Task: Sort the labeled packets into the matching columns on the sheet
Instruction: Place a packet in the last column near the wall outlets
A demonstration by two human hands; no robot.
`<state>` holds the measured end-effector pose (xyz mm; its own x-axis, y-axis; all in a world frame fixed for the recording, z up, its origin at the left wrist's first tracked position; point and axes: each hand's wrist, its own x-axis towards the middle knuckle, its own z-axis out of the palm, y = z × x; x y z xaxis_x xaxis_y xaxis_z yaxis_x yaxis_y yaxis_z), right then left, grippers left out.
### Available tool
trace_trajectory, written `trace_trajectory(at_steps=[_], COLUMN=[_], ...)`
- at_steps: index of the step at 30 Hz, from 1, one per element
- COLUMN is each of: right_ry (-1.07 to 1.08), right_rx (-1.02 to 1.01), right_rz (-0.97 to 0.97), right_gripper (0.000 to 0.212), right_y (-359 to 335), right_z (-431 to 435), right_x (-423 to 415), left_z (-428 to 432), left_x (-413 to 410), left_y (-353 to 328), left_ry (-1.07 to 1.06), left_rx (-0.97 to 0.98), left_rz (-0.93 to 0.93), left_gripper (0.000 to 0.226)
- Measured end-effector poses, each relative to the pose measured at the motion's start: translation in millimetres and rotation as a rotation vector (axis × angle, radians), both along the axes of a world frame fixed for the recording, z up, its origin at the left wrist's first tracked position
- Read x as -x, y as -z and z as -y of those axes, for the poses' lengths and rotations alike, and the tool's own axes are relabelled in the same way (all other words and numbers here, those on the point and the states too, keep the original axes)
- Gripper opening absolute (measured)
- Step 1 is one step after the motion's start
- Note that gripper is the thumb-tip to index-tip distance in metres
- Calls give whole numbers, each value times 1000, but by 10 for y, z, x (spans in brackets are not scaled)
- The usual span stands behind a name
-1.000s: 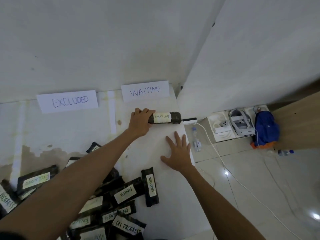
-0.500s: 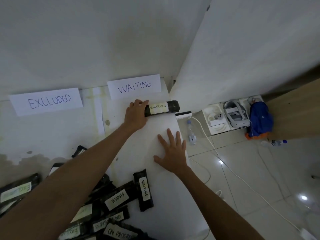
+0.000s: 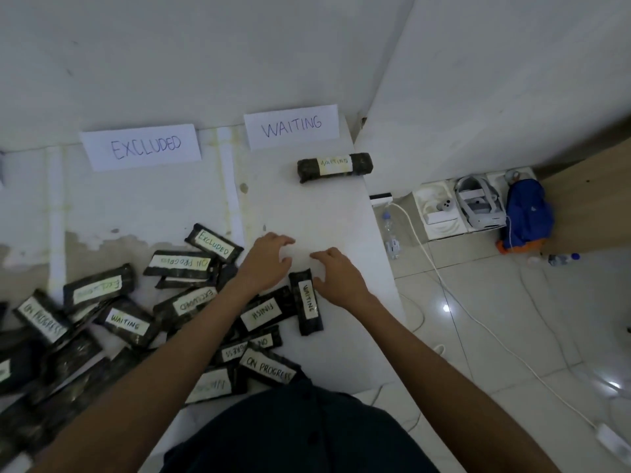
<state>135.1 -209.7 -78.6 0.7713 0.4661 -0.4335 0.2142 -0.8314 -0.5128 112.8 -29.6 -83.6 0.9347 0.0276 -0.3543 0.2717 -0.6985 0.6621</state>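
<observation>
A dark packet labeled WAITING (image 3: 335,167) lies alone under the WAITING sign (image 3: 291,126) at the back of the white sheet (image 3: 345,216). The EXCLUDED sign (image 3: 143,147) marks the column to its left. A second WAITING packet (image 3: 306,303) lies lengthwise near the sheet's right side. My left hand (image 3: 266,262) hovers just left of its far end, fingers loosely curled and holding nothing. My right hand (image 3: 336,274) is just right of that end, fingers relaxed and empty. A heap of dark labeled packets (image 3: 177,302) spreads to the left.
The sheet's right edge drops to a tiled floor (image 3: 478,336) with a white cable (image 3: 440,278), a water bottle (image 3: 390,238), a white headset in its box (image 3: 476,203) and a blue bag (image 3: 527,216). White walls close off the back.
My left hand let go of the WAITING packet under the sign and drew back toward me. My right hand lifted off the sheet. Both now flank the second WAITING packet.
</observation>
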Motion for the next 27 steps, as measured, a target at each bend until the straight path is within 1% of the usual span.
trace_trajectory(at_steps=[2,3,5,6,7,10,12,16,19,21,24,27], right_ry=[22,26,80,128,169,189,184,128,101,74,-14,-98], right_rx=[-69,-67,0,49,96,191,224,303,317,314,253,171], right_rz=[-125,-161,-178,-175,-163,-108,-89,1,27,86,181,275], right_gripper=[67,74,90,94,93,63,54,53,54,53,53,54], right_y=[-42,-61,-78,-80,-82,-68,-64,-51,-78,-139,-270,-373], right_z=[-25,-43,-90,-122,-156,-241,-277,-309,-318,-341,-443,-657], right_x=[122,171,259,305,350,484,562,671,637,505,141,-315], left_z=[59,89,145,169,188,206,181,82,-48,-170,-405,-655], left_x=[279,391,554,609,647,696,706,729,702,639,480,284], left_y=[-5,-6,-7,-12,-18,-62,-100,-162,-193,-229,-280,-331], left_ry=[-20,-26,-27,-27,-28,-22,-19,-10,-19,-47,-94,-126], left_rx=[24,31,39,43,49,66,57,37,14,-5,-47,-67], left_rz=[9,20,42,53,62,82,93,113,100,110,153,147], left_gripper=[39,40,40,40,41,41,41,40,39,39,38,38])
